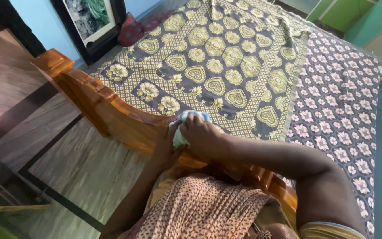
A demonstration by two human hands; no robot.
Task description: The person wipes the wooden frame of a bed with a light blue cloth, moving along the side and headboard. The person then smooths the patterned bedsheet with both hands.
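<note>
Partly hidden: cloth (183, 128) | right hand (202, 135) grips it | left hand (164, 148) on footboard (111, 113), grip unclear

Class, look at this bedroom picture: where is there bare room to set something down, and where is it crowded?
Free: the patterned bedspread beyond the wooden footboard, and the floor left of it. Crowded: the rail's top, where both hands press a light cloth.

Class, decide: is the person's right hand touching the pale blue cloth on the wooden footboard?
Touching. The head view shows the right hand pressed on the pale blue cloth, fingers overlapping it atop the wooden footboard.
</note>
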